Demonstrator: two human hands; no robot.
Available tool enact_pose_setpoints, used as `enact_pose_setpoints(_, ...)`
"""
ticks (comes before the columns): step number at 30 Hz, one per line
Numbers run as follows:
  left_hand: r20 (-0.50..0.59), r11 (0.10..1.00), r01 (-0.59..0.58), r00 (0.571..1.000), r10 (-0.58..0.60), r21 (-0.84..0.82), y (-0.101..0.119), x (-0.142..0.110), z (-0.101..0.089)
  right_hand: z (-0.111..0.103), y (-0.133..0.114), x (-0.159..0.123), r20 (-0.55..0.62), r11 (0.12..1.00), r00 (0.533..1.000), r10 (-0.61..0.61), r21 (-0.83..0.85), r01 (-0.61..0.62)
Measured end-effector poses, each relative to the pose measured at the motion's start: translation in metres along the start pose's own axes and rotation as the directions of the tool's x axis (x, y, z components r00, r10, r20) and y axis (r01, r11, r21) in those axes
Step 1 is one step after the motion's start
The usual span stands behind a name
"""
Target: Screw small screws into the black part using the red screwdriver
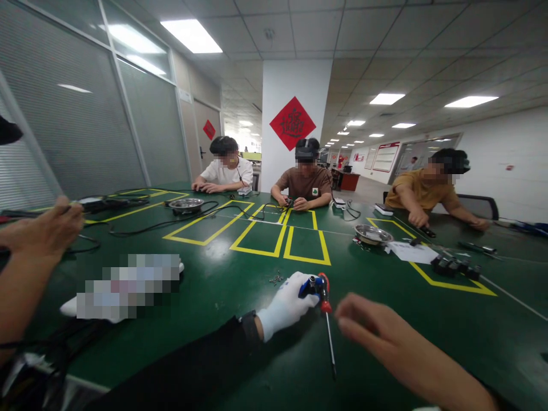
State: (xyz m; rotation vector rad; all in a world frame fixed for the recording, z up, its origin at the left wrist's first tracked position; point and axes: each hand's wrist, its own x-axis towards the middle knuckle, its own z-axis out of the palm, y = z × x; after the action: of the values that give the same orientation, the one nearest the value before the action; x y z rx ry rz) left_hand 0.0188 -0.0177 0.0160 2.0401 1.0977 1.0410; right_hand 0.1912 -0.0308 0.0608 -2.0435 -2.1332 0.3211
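Note:
My left hand (285, 302), in a white glove, is closed round a small blue-and-black part (311, 287) with a round metal-looking end on top. Right beside that part is a screwdriver (328, 325) with a red-and-black handle, its long shaft pointing back toward me. Whether the left fingers touch its handle I cannot tell. My bare right hand (370, 325) hovers just right of the screwdriver, slightly blurred, thumb and fingers apart with nothing seen between them. Several tiny screws (277, 279) lie on the green table (240, 285) beyond my left hand.
A co-worker's hand (64, 225) reaches in at left, above a blurred-out white object (128, 291). Metal bowls (186, 205) and cables stand farther back. Black blocks (456, 267) and a white paper (413, 252) lie at right. Three people sit across the table.

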Motion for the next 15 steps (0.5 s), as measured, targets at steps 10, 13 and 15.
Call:
enact_pose_setpoints(10, 0.029, 0.992, 0.109, 0.994, -0.107, -0.062, 0.001, 0.0, 0.004, 0.019, 0.021, 0.018, -0.032, 0.989, 0.999, 0.037, 0.142, -0.032)
enact_pose_setpoints(13, -0.002, 0.999, 0.032, 0.999, -0.032, 0.019, 0.003, 0.001, 0.003, 0.024, 0.028, 0.029, -0.037, 0.928, 0.999, 0.04, 0.371, -0.024)
enact_pose_setpoints(15, 0.0, 0.997, -0.008, 1.0, 0.008, 0.071, 0.005, 0.001, 0.002, 0.021, 0.032, 0.033, -0.023, 0.831, 0.999, 0.045, 0.556, -0.025)
